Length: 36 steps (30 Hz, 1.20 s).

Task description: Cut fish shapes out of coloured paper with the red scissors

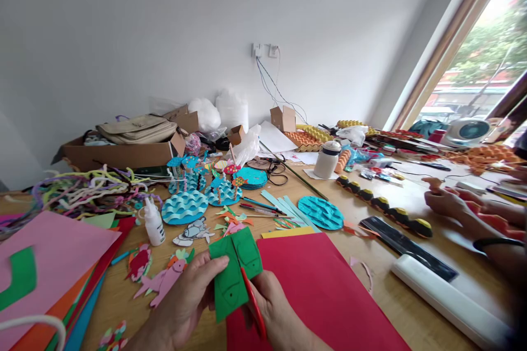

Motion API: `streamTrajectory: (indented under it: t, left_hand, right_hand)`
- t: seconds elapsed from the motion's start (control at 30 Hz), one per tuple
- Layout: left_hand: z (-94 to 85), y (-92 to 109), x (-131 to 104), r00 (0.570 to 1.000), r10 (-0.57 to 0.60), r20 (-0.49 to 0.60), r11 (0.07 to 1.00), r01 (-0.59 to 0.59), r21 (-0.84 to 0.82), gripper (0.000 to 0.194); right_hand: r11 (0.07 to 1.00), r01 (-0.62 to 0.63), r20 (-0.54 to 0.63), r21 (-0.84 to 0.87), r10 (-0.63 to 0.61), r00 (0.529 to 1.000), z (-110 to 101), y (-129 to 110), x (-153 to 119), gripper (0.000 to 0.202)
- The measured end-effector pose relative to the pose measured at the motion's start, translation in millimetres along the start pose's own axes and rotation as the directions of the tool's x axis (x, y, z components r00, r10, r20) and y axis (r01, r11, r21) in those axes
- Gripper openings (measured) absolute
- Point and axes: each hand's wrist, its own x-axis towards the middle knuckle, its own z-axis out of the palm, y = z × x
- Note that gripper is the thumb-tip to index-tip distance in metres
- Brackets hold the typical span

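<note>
My left hand [193, 290] pinches a piece of green paper [226, 285] by its left side, thumb on top. Fish outlines are drawn on the paper in dark pen. In my right hand [274, 307] is a pair of red-handled scissors [254, 307], with its blades at a slit between two of the drawn fish. Beneath my right hand lies a red sheet [325, 285] with a strip of yellow paper [288, 232] at its far edge. Left of the green paper are a pink paper fish [164, 279] and other cut-out fish [139, 263].
A white glue bottle [153, 223] stands at left, near coloured sheets [57, 258] and pipe cleaners [99, 192]. Blue wavy discs [185, 207] lie ahead. At right are a power strip [448, 301], a black-and-yellow egg-carton strip [382, 205] and another person's hands [448, 203].
</note>
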Motion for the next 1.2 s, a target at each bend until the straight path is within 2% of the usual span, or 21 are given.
streamTrajectory:
  t: [0.13, 0.3, 0.47, 0.6, 0.73, 0.87, 1.0, 1.1, 1.2]
  left_hand:
    - [-0.7, -2, 0, 0.999, -0.034, -0.031, 0.999, 0.034, -0.002, 0.014]
    - [0.7, 2, -3, 1.000, -0.028, -0.008, 0.999, 0.027, -0.019, 0.016]
    - [0.0, -2, -2, 0.998, -0.058, -0.011, 0.997, 0.057, -0.048, 0.012]
    - [-2.7, -6, 0, 0.999, -0.050, -0.001, 0.996, 0.050, -0.073, 0.009]
    - [-1.5, -4, 2, 0.999, -0.051, -0.017, 0.996, 0.050, -0.080, 0.009]
    - [-1.0, -2, 1, 0.997, -0.062, -0.034, 0.998, 0.062, -0.006, 0.017]
    - [-4.0, -3, 2, 0.999, -0.018, -0.033, 0.993, 0.022, 0.118, 0.024]
    - [-3.9, -1, 4, 0.998, 0.056, -0.034, 0.983, -0.049, 0.176, 0.024]
    - [-0.9, 4, 9, 0.991, 0.121, -0.064, 0.973, -0.105, 0.206, 0.024]
  right_hand:
    - [1.000, -0.005, 0.003, -0.018, 0.005, 1.000, 1, 3, 1, 0.065]
    - [0.998, -0.008, -0.021, -0.055, 0.007, 1.000, 0, 5, 2, 0.069]
    - [0.999, 0.031, 0.005, -0.016, -0.031, 0.999, -1, 4, 2, 0.063]
    - [0.996, 0.071, -0.081, 0.044, -0.068, 0.994, 4, 3, 2, 0.053]
    - [0.999, -0.023, -0.096, 0.029, 0.026, 0.995, 4, -2, 1, 0.051]
    - [0.991, -0.109, -0.137, 0.076, 0.119, 0.983, -10, -19, -4, 0.050]
    - [0.988, -0.135, -0.249, 0.081, 0.151, 0.957, -36, -34, -13, 0.044]
    - [0.994, -0.098, -0.288, 0.037, 0.105, 0.952, -50, -36, -17, 0.036]
    - [0.997, -0.053, -0.275, 0.056, 0.067, 0.959, -48, -36, -13, 0.031]
